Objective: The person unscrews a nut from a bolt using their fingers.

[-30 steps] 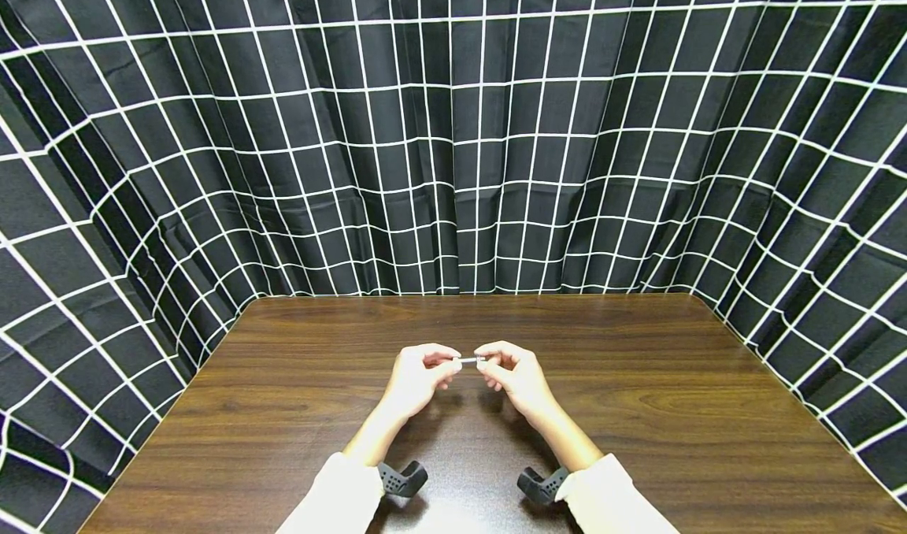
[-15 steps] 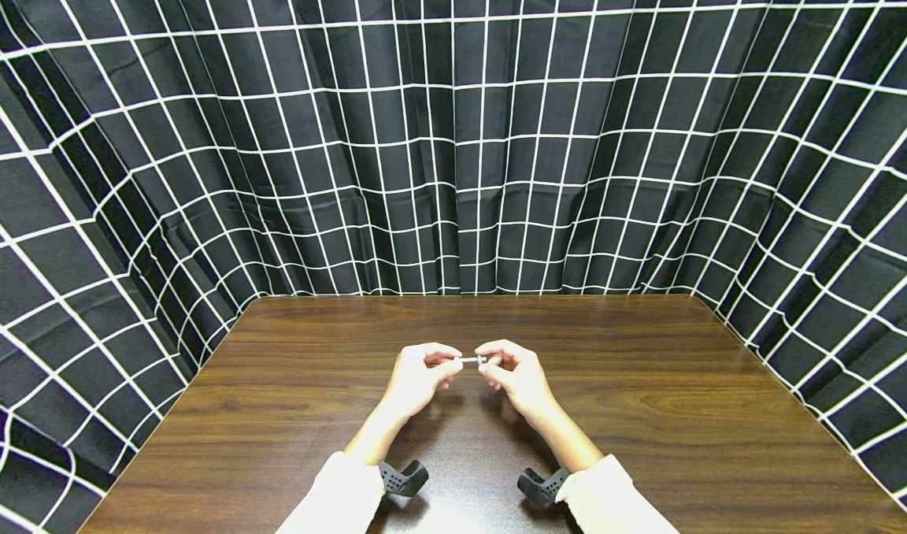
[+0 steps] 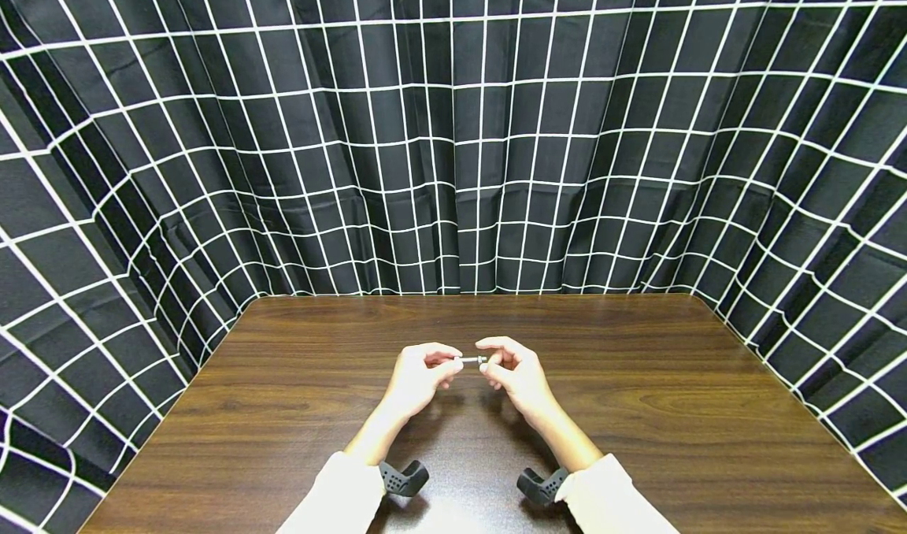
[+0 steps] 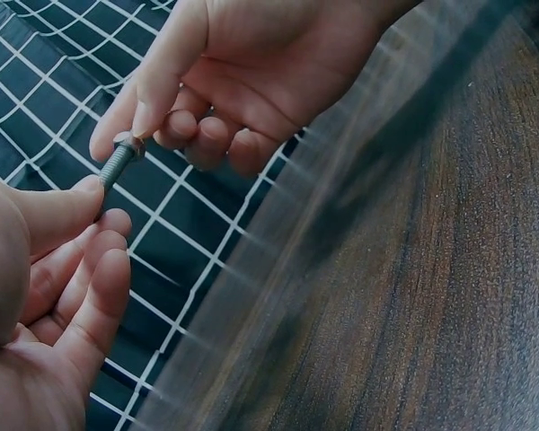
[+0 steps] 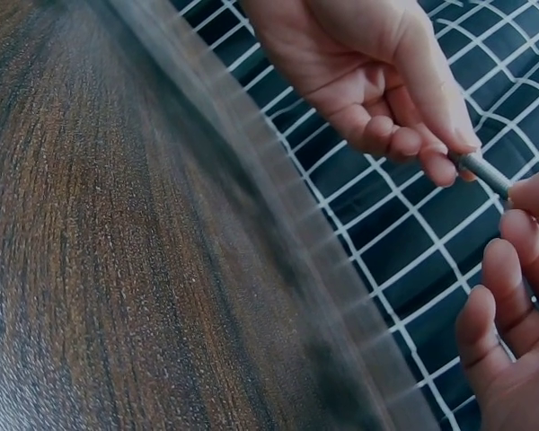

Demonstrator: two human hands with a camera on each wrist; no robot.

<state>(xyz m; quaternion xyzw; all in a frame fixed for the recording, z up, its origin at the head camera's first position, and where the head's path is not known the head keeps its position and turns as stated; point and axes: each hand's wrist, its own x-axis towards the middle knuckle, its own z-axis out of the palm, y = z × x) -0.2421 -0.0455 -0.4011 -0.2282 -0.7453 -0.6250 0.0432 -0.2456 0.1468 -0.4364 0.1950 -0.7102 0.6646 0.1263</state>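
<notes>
Over the middle of the table (image 3: pixel 468 432), my left hand (image 3: pixel 416 376) pinches one end of a thin grey threaded bolt (image 3: pixel 469 360) between thumb and fingers. The bolt lies roughly level and points right. Near its right end sits a small metal nut (image 4: pixel 128 144). My right hand (image 3: pixel 516 372) is at that end, its index finger raised off the nut and its thumb close below. In the right wrist view the bolt (image 5: pixel 487 173) spans the gap between both hands' fingertips. The bolt's left end is hidden in my left fingers.
A dark curtain with white grid lines (image 3: pixel 468 164) surrounds the brown wood table at the back and sides. Black wrist mounts (image 3: pixel 404 479) sit below both sleeves. Light reflects off the table's near middle.
My right hand's index finger has lifted away from the nut, and the fingers have spread, so more of the nut and bolt end shows. The left hand has stayed still.
</notes>
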